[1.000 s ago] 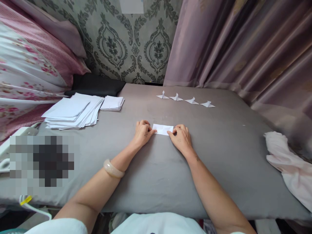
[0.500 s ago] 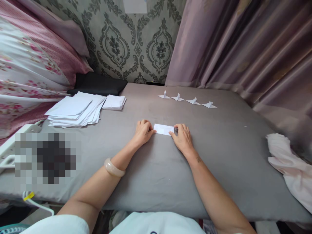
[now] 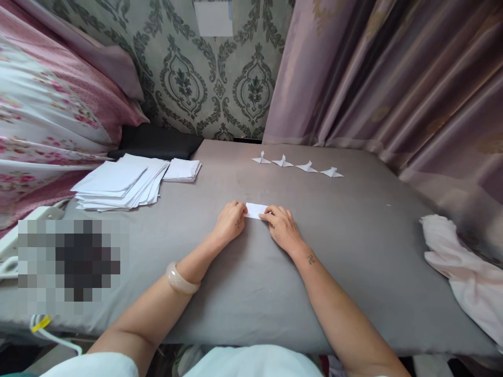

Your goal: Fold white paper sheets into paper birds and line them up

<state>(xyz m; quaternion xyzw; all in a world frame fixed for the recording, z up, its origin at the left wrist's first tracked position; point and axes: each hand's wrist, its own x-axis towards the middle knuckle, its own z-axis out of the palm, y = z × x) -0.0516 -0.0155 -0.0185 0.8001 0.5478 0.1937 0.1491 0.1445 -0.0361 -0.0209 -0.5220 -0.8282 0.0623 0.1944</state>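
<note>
A small folded strip of white paper (image 3: pixel 255 210) lies between my two hands, in the middle of the grey cloth-covered table (image 3: pixel 243 293). Its left end is pinched in my left hand (image 3: pixel 231 219), the fingers curled around it. My right hand (image 3: pixel 283 225) grips the right part between thumb and fingers and hides that end. Beyond the hands, several small folded paper birds (image 3: pixel 282 161) stand in a row.
A large stack of white paper sheets (image 3: pixel 118 183) sits at the left, a smaller stack (image 3: pixel 182 170) beside it. Behind them lies a black cushion-like item (image 3: pixel 157 140). A power strip (image 3: pixel 35 222) is at the left edge, a crumpled pale cloth (image 3: pixel 459 262) at the right.
My right hand has moved inward along the paper strip and covers more of its right end. My left hand stays on the left end. The view has tilted slightly.
</note>
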